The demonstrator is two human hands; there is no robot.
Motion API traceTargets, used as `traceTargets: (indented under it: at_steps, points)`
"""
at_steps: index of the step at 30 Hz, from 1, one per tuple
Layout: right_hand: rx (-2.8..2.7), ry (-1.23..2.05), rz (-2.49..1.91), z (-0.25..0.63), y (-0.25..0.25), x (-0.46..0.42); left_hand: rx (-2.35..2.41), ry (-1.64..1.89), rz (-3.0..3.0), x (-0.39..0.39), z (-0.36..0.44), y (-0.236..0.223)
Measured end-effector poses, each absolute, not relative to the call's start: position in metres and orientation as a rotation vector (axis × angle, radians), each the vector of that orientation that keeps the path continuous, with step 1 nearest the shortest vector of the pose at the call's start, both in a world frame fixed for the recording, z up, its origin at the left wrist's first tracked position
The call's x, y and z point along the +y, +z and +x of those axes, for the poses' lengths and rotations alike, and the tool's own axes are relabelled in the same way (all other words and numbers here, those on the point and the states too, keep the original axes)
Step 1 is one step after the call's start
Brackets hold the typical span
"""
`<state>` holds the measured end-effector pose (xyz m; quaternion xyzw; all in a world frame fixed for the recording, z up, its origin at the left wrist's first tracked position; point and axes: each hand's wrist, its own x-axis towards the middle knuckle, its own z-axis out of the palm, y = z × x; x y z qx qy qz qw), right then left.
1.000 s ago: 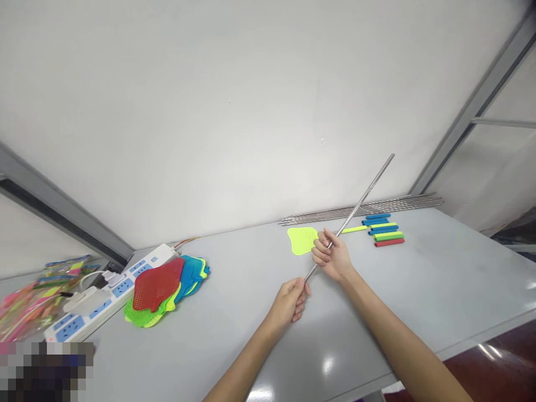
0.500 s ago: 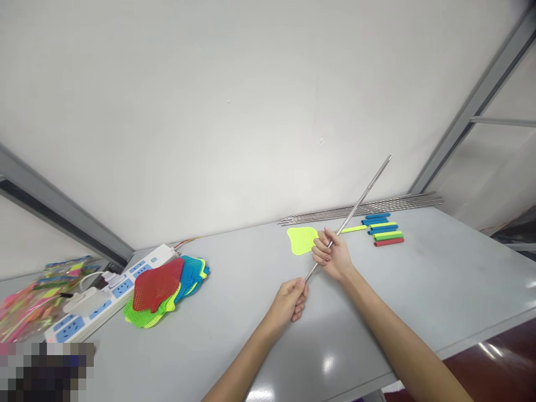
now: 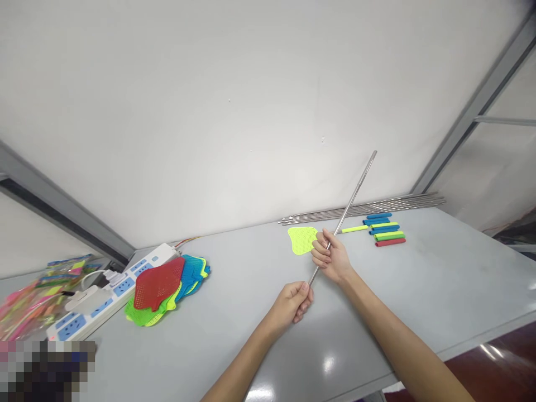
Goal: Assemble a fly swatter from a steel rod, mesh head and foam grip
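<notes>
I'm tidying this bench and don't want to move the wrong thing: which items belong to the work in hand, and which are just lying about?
In use: left hand, right hand, the steel rod both grip, the lime-green swatter head beside them.

Lying about: coloured foam sleeves, spare steel rods, stacked swatter heads, power strip, plastic packets.

The bare left forearm rose from the bottom edge of the view to the left hand, which was closed with its fingers curled round. The right forearm slanted in from the lower right and reached farther out, to the right hand, also closed, higher in the view and near but apart from the left.
</notes>
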<state>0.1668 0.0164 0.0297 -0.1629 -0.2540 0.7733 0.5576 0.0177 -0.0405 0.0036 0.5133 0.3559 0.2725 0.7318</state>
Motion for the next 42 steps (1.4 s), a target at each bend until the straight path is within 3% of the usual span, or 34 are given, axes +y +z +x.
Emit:
traceTargets:
  at_steps: [42]
  points:
    - [-0.628,2.048,-0.338,0.14,0.015,0.004,0.773,0.541,1.042,-0.039,0.012,0.005]
